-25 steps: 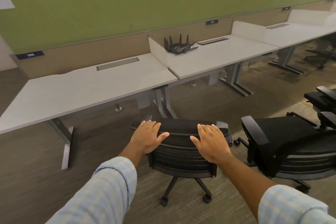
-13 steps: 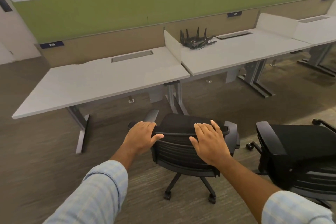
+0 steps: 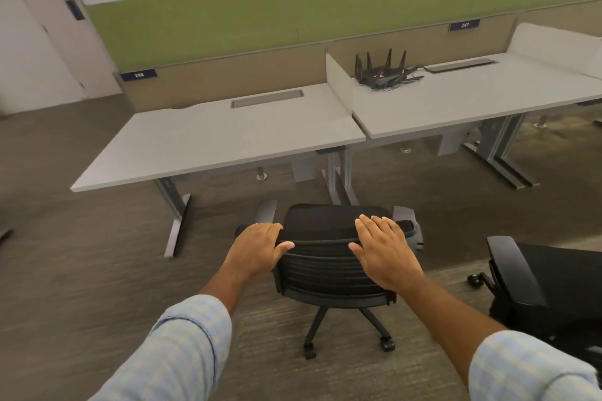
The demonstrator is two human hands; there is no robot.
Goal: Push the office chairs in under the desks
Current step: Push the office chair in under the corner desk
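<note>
A black office chair (image 3: 329, 270) on castors stands on the carpet in front of the right end of the left grey desk (image 3: 211, 140), its seat outside the desk's front edge. My left hand (image 3: 257, 247) grips the backrest's top left corner, thumb wrapped over the back. My right hand (image 3: 384, 251) lies over the top right of the backrest with fingers stretched forward and thumb behind. A second black office chair (image 3: 553, 280) stands at the right, away from the right desk (image 3: 472, 98).
The left desk's metal leg and foot (image 3: 177, 221) stand left of the chair; the paired legs (image 3: 338, 179) where both desks meet are just ahead of it. A black router (image 3: 381, 73) sits on the right desk. A low divider (image 3: 338, 81) separates the desktops.
The chair and both hands have shifted leftward along the desks, and my view has turned left. The second chair has slid toward the right edge. Both hands stay on the backrest.
</note>
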